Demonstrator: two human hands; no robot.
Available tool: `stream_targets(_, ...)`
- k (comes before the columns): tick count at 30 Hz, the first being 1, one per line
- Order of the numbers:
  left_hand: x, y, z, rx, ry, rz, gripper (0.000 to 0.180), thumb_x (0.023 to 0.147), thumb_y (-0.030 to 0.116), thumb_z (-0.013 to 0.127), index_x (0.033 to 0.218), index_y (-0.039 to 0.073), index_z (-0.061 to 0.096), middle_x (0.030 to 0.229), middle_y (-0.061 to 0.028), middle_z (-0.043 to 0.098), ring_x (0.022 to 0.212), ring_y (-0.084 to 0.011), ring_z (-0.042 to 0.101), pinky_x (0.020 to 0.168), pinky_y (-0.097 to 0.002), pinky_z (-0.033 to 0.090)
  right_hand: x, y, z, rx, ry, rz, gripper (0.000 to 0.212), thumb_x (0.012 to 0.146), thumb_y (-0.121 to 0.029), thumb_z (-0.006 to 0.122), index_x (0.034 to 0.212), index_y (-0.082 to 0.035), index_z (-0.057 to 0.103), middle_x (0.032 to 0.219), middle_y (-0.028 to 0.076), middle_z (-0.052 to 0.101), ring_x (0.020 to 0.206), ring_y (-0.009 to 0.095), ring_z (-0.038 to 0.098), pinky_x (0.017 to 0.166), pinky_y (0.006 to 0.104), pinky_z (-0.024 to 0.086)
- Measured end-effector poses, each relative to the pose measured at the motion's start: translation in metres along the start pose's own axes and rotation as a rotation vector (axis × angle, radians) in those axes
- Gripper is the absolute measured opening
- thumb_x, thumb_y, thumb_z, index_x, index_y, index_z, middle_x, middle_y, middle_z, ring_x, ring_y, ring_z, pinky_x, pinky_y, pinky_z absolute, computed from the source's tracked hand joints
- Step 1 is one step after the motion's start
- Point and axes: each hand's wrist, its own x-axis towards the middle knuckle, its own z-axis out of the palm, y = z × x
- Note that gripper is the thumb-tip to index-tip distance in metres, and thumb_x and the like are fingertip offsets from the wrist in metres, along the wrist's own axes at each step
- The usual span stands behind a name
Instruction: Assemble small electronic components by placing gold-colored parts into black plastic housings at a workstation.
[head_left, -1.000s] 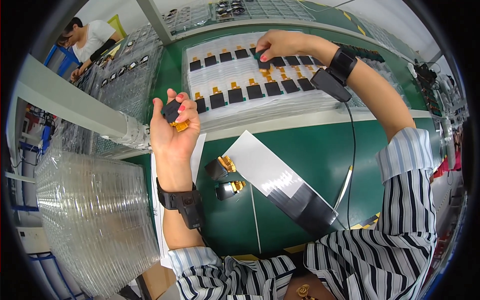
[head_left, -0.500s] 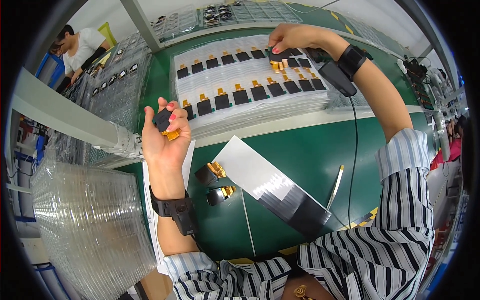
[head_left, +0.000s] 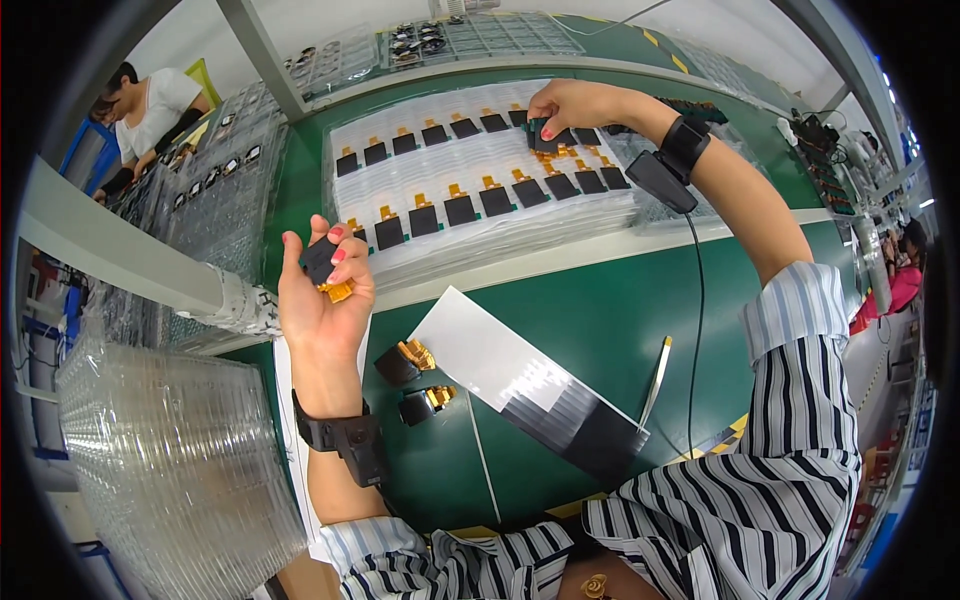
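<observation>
My left hand (head_left: 328, 318) is raised palm up at the near left corner of a white tray (head_left: 312, 215). Its fingers curl around small black display panels (head_left: 319, 260) with gold ribbon cables. Over the tray's far right part, my right hand (head_left: 580, 106) pinches black display panels (head_left: 546, 140) from above, gold ribbons hanging down; how many is unclear. Two rows of similar panels (head_left: 460, 210) lie in the tray, ribbons mostly pointing away from me. The right hand hides part of the far row. Each wrist wears a black strapped device.
On the green bench lie two small piles of panels, a farther pile (head_left: 393, 368) and a nearer pile (head_left: 414, 408), a white sheet with dark strips (head_left: 475, 345) and a slim pale tool (head_left: 655, 385). Clear trays (head_left: 170, 430) are stacked left. A co-worker (head_left: 165, 108) sits far left.
My right hand has moved slightly right and nearer over the tray, still pinching panels, uncovering more of the far row. My left hand keeps its grip. The whole view has shifted a little.
</observation>
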Motion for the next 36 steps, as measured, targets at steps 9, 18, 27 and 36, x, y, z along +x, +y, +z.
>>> stream_targets(9, 0.002, -0.030, -0.003, 0.077, 0.097, -0.045, 0.040, 0.090, 0.041, 0.042, 0.094, 0.002, 0.048, 0.082, -0.0129, 0.048, 0.079, -0.0237, 0.052, 0.086, -0.0406, 0.048, -0.024, -0.071, -0.010, 0.449, 0.152, -0.017, 0.023, 0.077, -0.011, 0.063, 0.097, 0.000, 0.060, 0.081, 0.002, 0.061, 0.071, 0.008, 0.052, 0.063, 0.0231, 0.042)
stream_targets(18, -0.007, -0.055, 0.010, 0.391, -0.009, -0.094, 0.051, 0.089, 0.047, 0.037, 0.110, 0.001, 0.044, 0.100, -0.0159, 0.054, 0.096, -0.0312, 0.055, 0.089, -0.0431, 0.047, -0.020, -0.172, 0.036, 0.342, -0.156, -0.319, 0.027, 0.078, -0.017, 0.061, 0.097, 0.002, 0.061, 0.082, 0.008, 0.063, 0.072, 0.015, 0.057, 0.063, 0.0254, 0.045)
stream_targets(27, 0.001, -0.051, 0.000, 0.296, -0.041, -0.183, 0.055, 0.085, 0.052, 0.042, 0.110, 0.003, 0.048, 0.098, -0.0143, 0.056, 0.088, -0.0239, 0.058, 0.081, -0.0340, 0.051, -0.027, -0.150, 0.040, 0.142, 0.169, -0.409, 0.028, 0.082, -0.017, 0.057, 0.104, 0.000, 0.059, 0.090, 0.012, 0.060, 0.079, 0.020, 0.057, 0.069, 0.0305, 0.046)
stream_targets(36, -0.012, -0.063, 0.017, 0.274, -0.006, -0.140, 0.052, 0.083, 0.050, 0.047, 0.110, 0.006, 0.048, 0.099, -0.0139, 0.055, 0.084, -0.0218, 0.056, 0.080, -0.0330, 0.051, -0.043, 0.037, 0.020, -0.369, 0.321, 0.010, 0.024, 0.079, -0.006, 0.054, 0.101, -0.002, 0.060, 0.096, 0.016, 0.058, 0.086, 0.030, 0.056, 0.074, 0.0346, 0.044)
